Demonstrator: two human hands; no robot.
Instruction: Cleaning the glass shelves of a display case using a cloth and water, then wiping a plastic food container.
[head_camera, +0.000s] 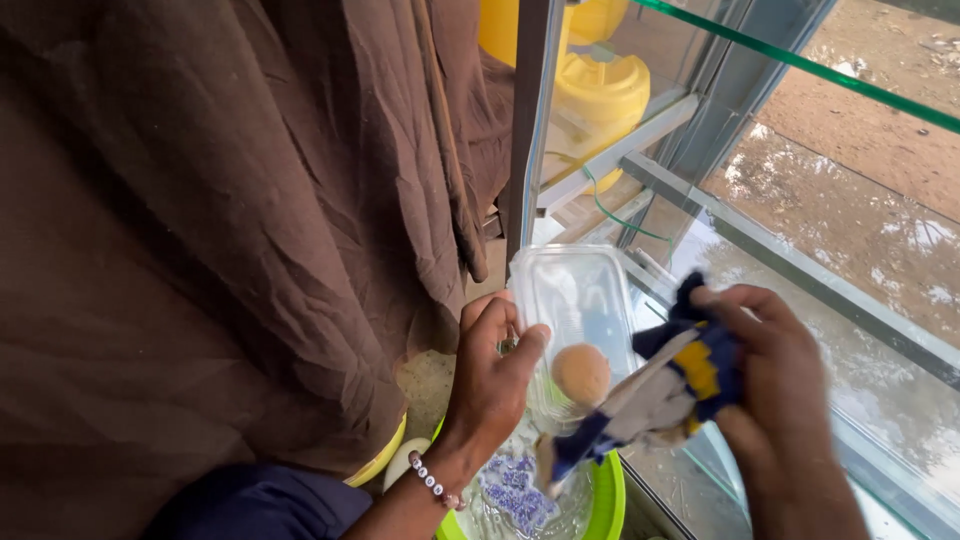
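A brown cloth curtain (220, 220) fills the whole left side and hangs close beside the left hand (490, 385), leaving little free space there; on the right a glass case wall (850, 330) in a grey metal frame (530, 120) slopes away, with a green-edged glass shelf (800, 65) above and wet, sandy ground (860, 210) seen through the panes; the two hands work in the narrow gap between curtain and glass, and the only open room lies upward, toward the yellow plastic containers (600, 85) behind the frame post.

The left hand holds a clear plastic container (580, 320) upright by its left edge; the thumb lies across the front near the lower corner and the other fingers (485, 312) curl behind the rim, so the fingers are clamped on the container; a beaded bracelet (430, 482) sits on the wrist, above a dark blue sleeve (260, 505).

The right hand (775, 400) grips a crumpled cloth (660, 395) of blue, white and yellow; its fingers are closed around the upper end of the cloth, while the lower end trails down and left, across the container's lower part; a round, tan object (582, 373) shows just at the container's lower edge, though whether it lies inside or behind cannot be told.

Below the hands sits a green bowl (608, 495); the container is above it, apart from it.
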